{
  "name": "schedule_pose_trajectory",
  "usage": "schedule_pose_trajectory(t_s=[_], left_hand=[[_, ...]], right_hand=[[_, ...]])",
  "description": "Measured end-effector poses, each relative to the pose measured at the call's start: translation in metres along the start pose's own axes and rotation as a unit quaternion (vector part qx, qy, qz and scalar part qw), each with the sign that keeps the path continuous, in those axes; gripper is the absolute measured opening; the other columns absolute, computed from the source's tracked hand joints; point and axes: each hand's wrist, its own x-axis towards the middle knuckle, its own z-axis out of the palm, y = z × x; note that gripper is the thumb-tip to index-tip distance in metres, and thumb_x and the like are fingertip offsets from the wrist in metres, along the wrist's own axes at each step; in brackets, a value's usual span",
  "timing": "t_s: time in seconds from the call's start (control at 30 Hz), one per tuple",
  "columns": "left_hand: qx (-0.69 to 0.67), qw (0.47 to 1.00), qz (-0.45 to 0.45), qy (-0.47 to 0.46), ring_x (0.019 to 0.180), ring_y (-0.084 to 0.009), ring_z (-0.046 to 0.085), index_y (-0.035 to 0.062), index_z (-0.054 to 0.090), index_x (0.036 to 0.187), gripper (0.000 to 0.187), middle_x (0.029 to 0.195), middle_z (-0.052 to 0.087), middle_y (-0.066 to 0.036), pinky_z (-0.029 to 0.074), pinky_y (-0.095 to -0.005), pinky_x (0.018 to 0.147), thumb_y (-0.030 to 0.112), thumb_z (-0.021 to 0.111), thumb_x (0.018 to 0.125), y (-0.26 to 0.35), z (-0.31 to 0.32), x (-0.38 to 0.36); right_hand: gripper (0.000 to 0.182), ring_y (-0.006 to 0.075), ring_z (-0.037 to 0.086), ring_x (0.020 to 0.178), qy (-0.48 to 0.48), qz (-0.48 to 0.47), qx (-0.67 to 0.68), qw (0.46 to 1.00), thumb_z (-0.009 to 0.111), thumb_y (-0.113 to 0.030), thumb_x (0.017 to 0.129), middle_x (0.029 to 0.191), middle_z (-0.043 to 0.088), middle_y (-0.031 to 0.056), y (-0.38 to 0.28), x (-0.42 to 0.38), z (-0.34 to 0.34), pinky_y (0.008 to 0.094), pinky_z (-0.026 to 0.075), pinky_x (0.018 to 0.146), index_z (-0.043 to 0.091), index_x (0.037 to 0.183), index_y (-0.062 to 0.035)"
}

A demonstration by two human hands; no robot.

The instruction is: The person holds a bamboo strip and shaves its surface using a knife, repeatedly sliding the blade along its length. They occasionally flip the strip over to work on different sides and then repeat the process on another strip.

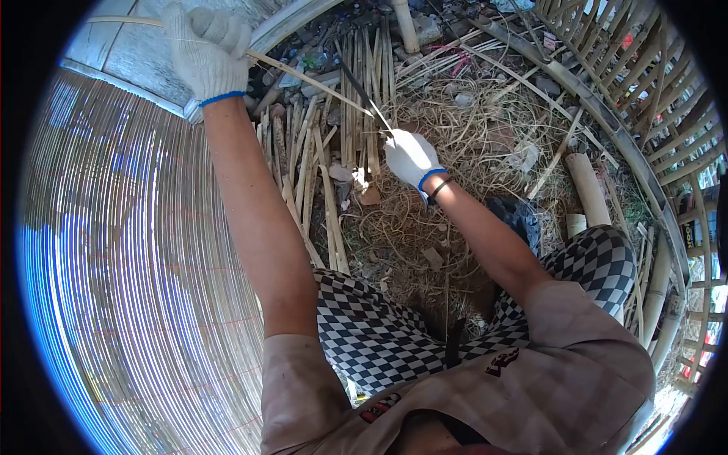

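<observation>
My left hand (206, 61), in a white knitted glove with a blue cuff, is stretched out at the upper left, fingers wrapped round a thin bamboo strip (307, 79). One end of the strip sticks out past the hand to the left; the other slants down toward my right hand. Also gloved, my right hand (412, 158) is closed on a knife (359, 91) near the centre. Its long dark blade points up and left and overlaps the strip's lower end in this view. The knife's handle is hidden inside the fist.
Split bamboo pieces (365, 98) lie in a bundle beyond my hands. Curly shavings (485, 114) cover the ground. A slatted bamboo screen (144, 227) fills the left side, and a woven bamboo fence (667, 98) curves along the right. A black plastic bag (516, 218) lies beside my right forearm.
</observation>
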Motion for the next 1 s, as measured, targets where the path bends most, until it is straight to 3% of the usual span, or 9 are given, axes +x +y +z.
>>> schedule_pose_trajectory(t_s=[0.07,0.17,0.27,0.37,0.53,0.67,0.83,0.93,1.0], left_hand=[[-0.013,1.000,-0.003,-0.014,0.047,-0.0111,0.016,0.0200,0.025,0.060,0.055,0.053,0.020,0.004,0.015,-0.0269,0.042,0.043,0.054,0.101,-0.002,-0.006,0.000],[-0.023,0.999,0.003,-0.047,0.047,-0.0110,0.016,0.0204,0.024,0.060,0.056,0.053,0.019,0.004,0.014,-0.0269,0.042,0.043,0.053,0.102,-0.003,-0.007,0.006],[-0.009,0.999,-0.001,-0.039,0.048,-0.0111,0.015,0.0205,0.023,0.060,0.056,0.053,0.019,0.004,0.014,-0.0272,0.042,0.043,0.052,0.102,-0.002,0.001,0.002],[0.006,1.000,0.000,-0.026,0.048,-0.0114,0.015,0.0205,0.023,0.060,0.055,0.053,0.019,0.003,0.013,-0.0277,0.042,0.042,0.051,0.103,-0.003,0.009,0.000],[0.019,1.000,0.019,-0.001,0.048,-0.0123,0.015,0.0205,0.023,0.060,0.055,0.053,0.019,0.004,0.015,-0.0282,0.043,0.041,0.050,0.104,-0.008,0.005,0.005],[0.035,0.999,0.018,-0.018,0.049,-0.0132,0.017,0.0193,0.024,0.061,0.054,0.056,0.022,0.002,0.017,-0.0286,0.043,0.042,0.051,0.102,-0.008,-0.007,0.015],[0.062,0.992,0.037,0.099,0.051,-0.0137,0.019,0.0181,0.024,0.063,0.052,0.058,0.025,0.001,0.019,-0.0285,0.044,0.042,0.051,0.101,-0.011,0.025,0.006],[0.052,0.994,0.026,0.097,0.050,-0.0135,0.018,0.0184,0.024,0.063,0.052,0.057,0.023,0.001,0.018,-0.0283,0.044,0.041,0.050,0.101,-0.009,0.021,0.007],[0.055,0.997,0.019,0.049,0.050,-0.0134,0.017,0.0185,0.024,0.062,0.051,0.057,0.022,0.002,0.018,-0.0284,0.044,0.040,0.049,0.101,-0.008,0.007,0.010]], right_hand=[[0.024,0.0419,0.069,0.082,-0.038,0.078,0.011,0.996,0.054,-0.022,0.097,0.085,0.070,0.0237,-0.054,0.011,-0.038,0.0505,0.055,0.072,0.065,0.108,-0.0036],[0.025,0.0411,0.069,0.081,0.016,0.012,0.015,1.000,0.055,-0.023,0.098,0.085,0.070,0.0219,-0.058,0.022,-0.031,0.0509,0.055,0.072,0.066,0.112,-0.0049],[0.025,0.0395,0.070,0.080,0.102,-0.015,0.037,0.994,0.054,-0.024,0.099,0.084,0.070,0.0218,0.012,0.010,0.029,0.0506,0.055,0.071,0.065,0.111,-0.0047],[0.025,0.0391,0.072,0.094,-0.065,0.215,0.001,0.974,0.059,-0.025,0.095,0.096,0.073,0.0209,0.063,-0.002,0.049,0.0507,0.056,0.083,0.066,0.104,-0.0029],[0.022,0.0395,0.073,0.083,-0.039,0.054,-0.055,0.996,0.058,-0.020,0.092,0.087,0.072,0.0233,0.026,0.006,0.037,0.0487,0.058,0.074,0.067,0.096,-0.0012],[0.024,0.0419,0.069,0.078,0.025,0.039,0.007,0.999,0.057,-0.022,0.094,0.082,0.070,0.0212,-0.044,0.023,-0.009,0.0494,0.056,0.069,0.062,0.105,-0.0019],[0.020,0.0390,0.069,0.073,0.136,-0.028,0.036,0.990,0.058,-0.024,0.099,0.079,0.068,0.0180,-0.003,0.019,0.033,0.0497,0.055,0.064,0.059,0.106,-0.0057],[0.019,0.0376,0.071,0.077,-0.042,0.179,-0.067,0.981,0.057,-0.023,0.097,0.086,0.072,0.0165,0.069,0.003,0.064,0.0489,0.056,0.067,0.062,0.101,-0.0044],[0.022,0.0387,0.071,0.078,-0.045,0.142,-0.042,0.988,0.058,-0.023,0.096,0.085,0.073,0.0182,0.065,0.005,0.066,0.0493,0.056,0.069,0.065,0.101,-0.0028]])
